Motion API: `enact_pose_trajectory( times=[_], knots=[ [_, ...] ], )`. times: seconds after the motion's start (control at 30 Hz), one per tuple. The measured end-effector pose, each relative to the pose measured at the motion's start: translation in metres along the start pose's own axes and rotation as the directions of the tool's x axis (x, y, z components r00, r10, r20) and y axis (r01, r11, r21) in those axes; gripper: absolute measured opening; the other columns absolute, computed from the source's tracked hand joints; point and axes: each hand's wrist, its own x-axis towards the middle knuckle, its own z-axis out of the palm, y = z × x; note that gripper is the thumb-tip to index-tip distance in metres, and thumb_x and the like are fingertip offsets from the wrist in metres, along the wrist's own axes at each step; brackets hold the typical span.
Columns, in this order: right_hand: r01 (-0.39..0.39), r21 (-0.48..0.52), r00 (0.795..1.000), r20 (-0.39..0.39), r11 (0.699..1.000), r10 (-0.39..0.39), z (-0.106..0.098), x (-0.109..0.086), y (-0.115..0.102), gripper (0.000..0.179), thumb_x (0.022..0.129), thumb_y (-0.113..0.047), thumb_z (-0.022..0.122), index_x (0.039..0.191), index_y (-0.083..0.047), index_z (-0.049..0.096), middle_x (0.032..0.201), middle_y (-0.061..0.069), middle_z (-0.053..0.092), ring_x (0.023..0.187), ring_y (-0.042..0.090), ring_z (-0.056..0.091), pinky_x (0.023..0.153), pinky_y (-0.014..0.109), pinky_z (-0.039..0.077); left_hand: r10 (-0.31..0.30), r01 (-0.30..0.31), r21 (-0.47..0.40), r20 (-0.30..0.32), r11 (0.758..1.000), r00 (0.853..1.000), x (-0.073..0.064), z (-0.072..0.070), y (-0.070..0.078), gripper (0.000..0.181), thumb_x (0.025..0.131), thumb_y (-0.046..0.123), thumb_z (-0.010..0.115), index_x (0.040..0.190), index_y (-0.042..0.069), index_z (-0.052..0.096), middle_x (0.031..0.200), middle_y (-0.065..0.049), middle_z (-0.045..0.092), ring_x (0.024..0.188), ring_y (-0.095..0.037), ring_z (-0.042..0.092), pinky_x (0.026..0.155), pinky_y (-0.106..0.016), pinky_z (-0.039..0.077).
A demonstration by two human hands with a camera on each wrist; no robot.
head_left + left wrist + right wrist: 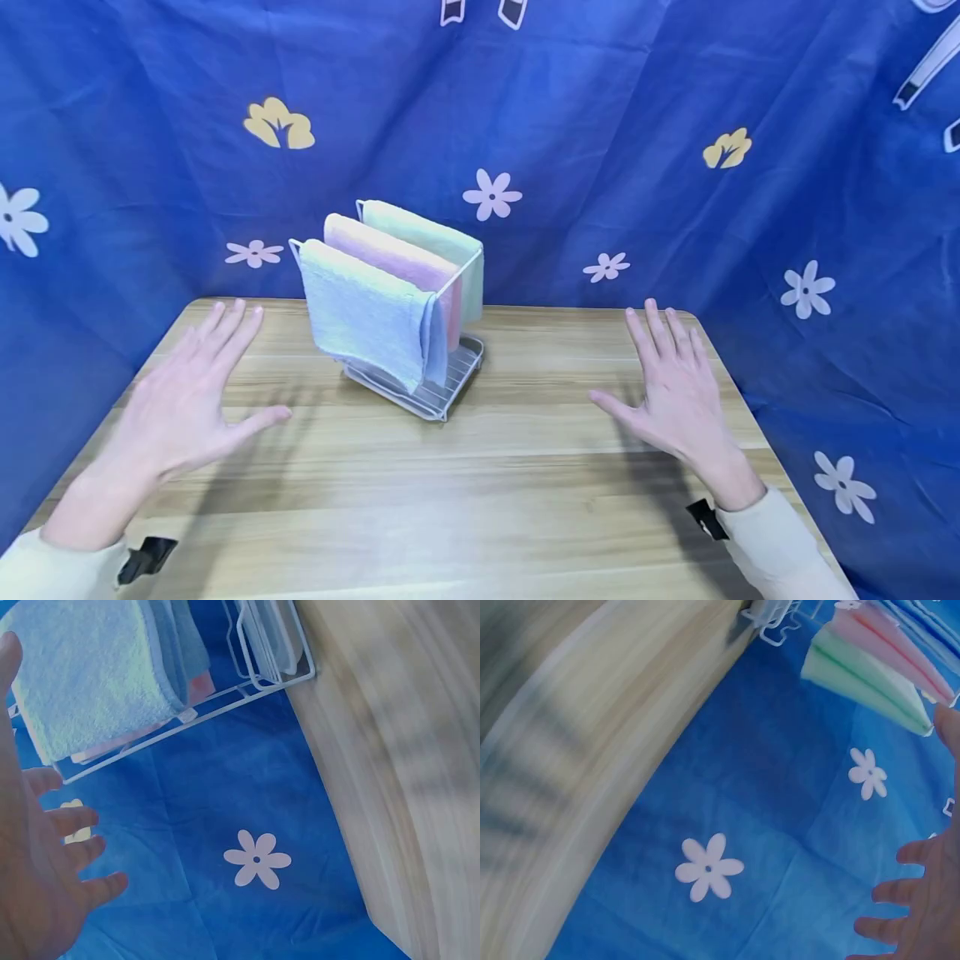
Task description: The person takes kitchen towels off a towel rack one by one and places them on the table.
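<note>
A white wire rack [457,375] stands on the table left of centre, with three folded towels hung over its bars. The blue towel [367,308] is at the front, the pink towel [397,250] in the middle and the green towel [427,225] at the back. To the rack's left my left hand [183,400] hovers above the table, fingers straight and thumb out towards the rack. My right hand [675,392] is spread over the table's right side, well apart from the rack. Neither hand holds anything.
The light wood table [525,483] has rounded far corners. A blue curtain [585,100] with white and yellow flowers hangs behind it and along both sides. Black straps [146,558] sit at the cuffs of both pale sleeves.
</note>
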Motion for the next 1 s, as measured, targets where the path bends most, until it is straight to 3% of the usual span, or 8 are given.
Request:
enact_pose_trajectory(
  times=[0.37,0.47,0.57,0.67,0.8,0.9,0.93,1.0],
  knots=[
    [0.056,0.08,0.997,-0.052,0.995,-0.052,-0.008,0.016,-0.035,0.115,0.082,-0.079,0.066,0.169,-0.019,0.022,0.175,0.015,0.028,0.161,0.043,0.028,0.135,0.065,0.025,-0.015,-0.009,-0.201,-0.115,0.98,0.993,0.015,-0.005,-0.006,0.105,0.083,0.045,0.085,0.167,0.017,0.029,0.173,-0.013,0.033,0.165,-0.028,0.025,0.142,-0.033,0.015],
    [0.082,0.106,0.994,-0.077,0.991,-0.074,-0.01,0.021,-0.048,0.114,0.082,-0.082,0.063,0.169,-0.02,0.023,0.174,0.014,0.03,0.161,0.041,0.03,0.135,0.061,0.027,-0.014,-0.03,-0.272,-0.159,0.962,0.987,0.02,-0.003,-0.008,0.096,0.088,0.036,0.083,0.166,0.017,0.032,0.172,-0.012,0.036,0.164,-0.018,0.027,0.137,-0.017,0.016],
    [0.113,0.14,0.99,-0.105,0.984,-0.099,-0.013,0.027,-0.061,0.112,0.085,-0.086,0.058,0.169,-0.02,0.024,0.174,0.012,0.032,0.16,0.039,0.033,0.134,0.06,0.031,-0.039,-0.043,-0.356,-0.218,0.934,0.975,0.024,-0.002,-0.009,0.09,0.086,0.022,0.084,0.164,0.016,0.038,0.169,-0.001,0.042,0.152,0.009,0.035,0.125,-0.001,0.021],
    [0.153,0.176,0.982,-0.14,0.972,-0.13,-0.016,0.031,-0.074,0.109,0.087,-0.085,0.057,0.168,-0.018,0.027,0.173,0.01,0.035,0.158,0.037,0.037,0.133,0.059,0.035,-0.075,-0.073,-0.473,-0.286,0.878,0.955,0.031,-0.001,-0.007,0.087,0.079,0.001,0.083,0.158,0.012,0.048,0.161,0.013,0.05,0.134,0.024,0.043,0.116,0.004,0.032],
    [0.216,0.244,0.966,-0.193,0.945,-0.171,-0.019,0.038,-0.09,0.104,0.087,-0.071,0.072,0.165,-0.013,0.034,0.169,0.011,0.042,0.154,0.035,0.045,0.129,0.057,0.043,-0.12,-0.123,-0.607,-0.344,0.785,0.931,0.039,-0.002,-0.005,0.081,0.075,-0.019,0.077,0.15,0.003,0.055,0.148,0.019,0.062,0.131,0.013,0.058,0.109,-0.001,0.048],
    [0.273,0.282,0.947,-0.246,0.92,-0.206,-0.021,0.045,-0.101,0.099,0.085,-0.06,0.08,0.161,-0.01,0.04,0.164,0.013,0.049,0.148,0.034,0.052,0.124,0.056,0.05,-0.151,-0.134,-0.683,-0.34,0.718,0.928,0.044,-0.002,-0.005,0.076,0.079,-0.025,0.072,0.148,-0.001,0.056,0.142,0.014,0.068,0.129,0.005,0.064,0.107,-0.004,0.053],
    [0.295,0.291,0.938,-0.271,0.91,-0.217,-0.021,0.048,-0.103,0.096,0.086,-0.058,0.081,0.159,-0.008,0.043,0.161,0.014,0.052,0.145,0.035,0.055,0.121,0.055,0.053,-0.16,-0.132,-0.711,-0.329,0.691,0.931,0.046,-0.002,-0.005,0.074,0.08,-0.026,0.071,0.149,-0.001,0.055,0.141,0.013,0.069,0.128,0.003,0.065,0.106,-0.005,0.054],
    [0.334,0.298,0.919,-0.314,0.894,-0.239,-0.022,0.054,-0.109,0.091,0.087,-0.055,0.081,0.155,-0.006,0.048,0.157,0.015,0.057,0.141,0.035,0.059,0.117,0.053,0.057,-0.169,-0.161,-0.79,-0.316,0.592,0.933,0.049,-0.001,-0.006,0.07,0.082,-0.028,0.067,0.148,-0.005,0.055,0.138,0.008,0.072,0.126,0.0,0.068,0.104,-0.007,0.056]
  ],
)
